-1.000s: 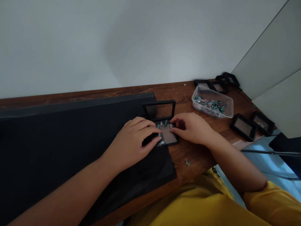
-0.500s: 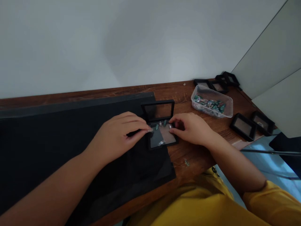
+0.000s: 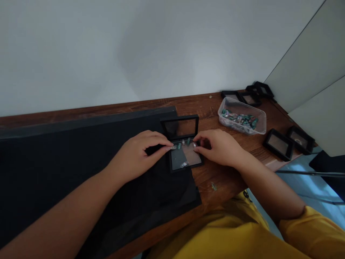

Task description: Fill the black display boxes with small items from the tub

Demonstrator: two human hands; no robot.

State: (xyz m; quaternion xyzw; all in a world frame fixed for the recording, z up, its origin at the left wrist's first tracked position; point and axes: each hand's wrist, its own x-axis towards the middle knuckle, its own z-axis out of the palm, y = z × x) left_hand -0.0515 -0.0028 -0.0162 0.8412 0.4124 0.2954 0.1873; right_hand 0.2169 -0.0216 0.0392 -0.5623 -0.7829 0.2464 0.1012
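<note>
A small black hinged display frame with a clear film stands with its lid raised. It straddles the edge of the black mat. My left hand pinches a small clear, shiny piece at the frame's upper left corner. My right hand has thumb and forefinger closed around another shiny, clear piece at the upper right. Between them a green piece, a clear one and a second green piece lie along the hinge side. Another clear piece rests near the front edge.
A clear plastic tub of green and clear pieces stands to the right on the wooden table. Several black frames lie around it. A loose green piece is near the table's front edge. A wall rises behind.
My left hand has shifted slightly, bringing its clear piece down beside the green one at the frame's upper left. The right hand holds its place.
</note>
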